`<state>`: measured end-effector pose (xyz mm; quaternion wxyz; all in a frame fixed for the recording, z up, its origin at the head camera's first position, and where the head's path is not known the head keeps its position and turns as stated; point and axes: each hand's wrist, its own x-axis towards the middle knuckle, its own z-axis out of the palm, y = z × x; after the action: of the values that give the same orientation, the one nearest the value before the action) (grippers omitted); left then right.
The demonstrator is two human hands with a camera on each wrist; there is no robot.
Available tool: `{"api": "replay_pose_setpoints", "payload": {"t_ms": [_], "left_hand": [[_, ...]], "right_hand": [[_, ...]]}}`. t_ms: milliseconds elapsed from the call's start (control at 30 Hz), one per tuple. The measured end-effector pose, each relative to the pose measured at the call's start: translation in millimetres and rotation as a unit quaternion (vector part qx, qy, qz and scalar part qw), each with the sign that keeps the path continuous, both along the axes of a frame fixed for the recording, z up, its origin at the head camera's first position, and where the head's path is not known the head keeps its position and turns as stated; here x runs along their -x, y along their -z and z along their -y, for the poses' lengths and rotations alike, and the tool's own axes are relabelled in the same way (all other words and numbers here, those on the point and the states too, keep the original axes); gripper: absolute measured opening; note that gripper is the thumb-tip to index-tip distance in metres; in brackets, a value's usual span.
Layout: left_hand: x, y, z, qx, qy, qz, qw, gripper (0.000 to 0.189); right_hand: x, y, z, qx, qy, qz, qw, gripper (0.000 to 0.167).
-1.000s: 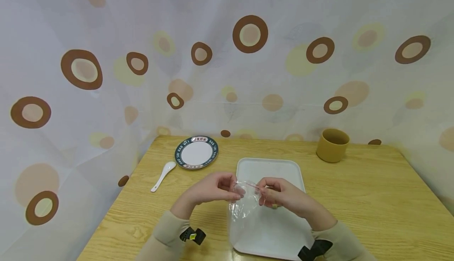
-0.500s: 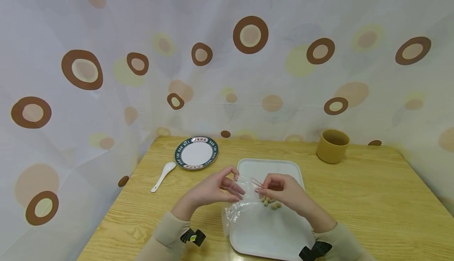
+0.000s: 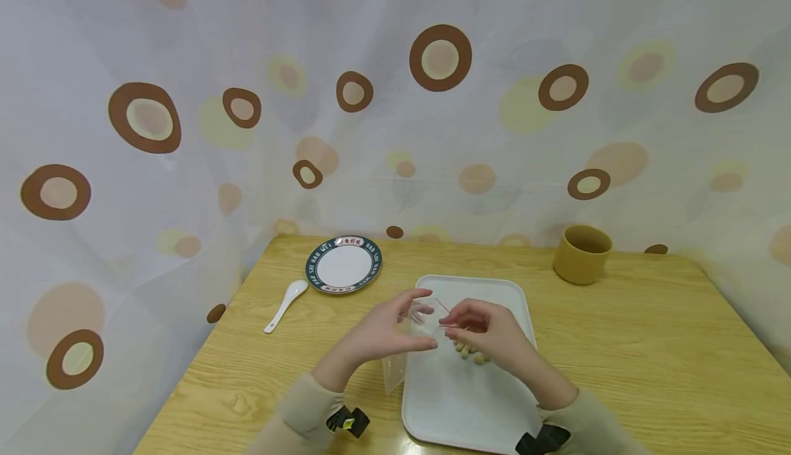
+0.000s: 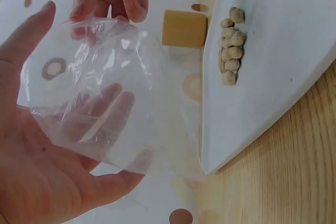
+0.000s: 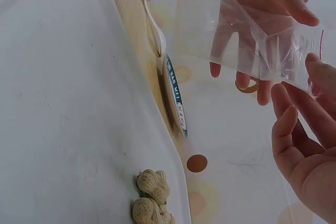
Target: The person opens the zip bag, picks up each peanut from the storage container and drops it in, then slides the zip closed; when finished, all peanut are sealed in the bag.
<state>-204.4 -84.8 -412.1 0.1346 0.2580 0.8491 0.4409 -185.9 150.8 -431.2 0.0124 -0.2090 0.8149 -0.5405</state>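
Plastic bag [image 4: 147, 98] (clear) | right grip [image 3: 487, 330]: pinches it | peanuts [image 4: 231, 53]: on tray [image 4: 283, 51]

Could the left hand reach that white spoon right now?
Probably yes: the left hand is open, the right hand pinches the plastic bag, and nothing visible stands between the left hand and the white spoon.

We hold our left hand [image 3: 384, 331] with thumb and fingers spread apart; our right hand [image 3: 487, 331] pinches with curled fingers and thumb.
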Motion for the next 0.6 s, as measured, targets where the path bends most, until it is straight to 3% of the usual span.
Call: {"api": "replay_pose_setpoints", "payload": {"t_ms": [100,300,433,600], "left_hand": [[-0.8,0.1,-3.5,-0.001,-0.008,-0.001,1.0,0.07],[-1.2,1.6,-4.6,-0.023,0.005,-0.008,0.9997,0.055],[-1.2,3.1,-5.4,-0.033,0.007,0.006,0.9994,0.051],[-1.3,6.0,-6.0,-0.024,0.008,0.02,0.9995,0.063]], "right_hand": [[-0.1,0.5,3.1,0.002,0.0,-0.018,0.9998,0.028],[-0.5,1.3,5.8,-0.02,0.011,-0.046,0.9987,0.05],[-1.2,1.7,7.7,-0.032,0.019,-0.061,0.9974,0.048],[-0.6,2.1,9.5,-0.036,0.019,-0.061,0.9973,0.046]]}}
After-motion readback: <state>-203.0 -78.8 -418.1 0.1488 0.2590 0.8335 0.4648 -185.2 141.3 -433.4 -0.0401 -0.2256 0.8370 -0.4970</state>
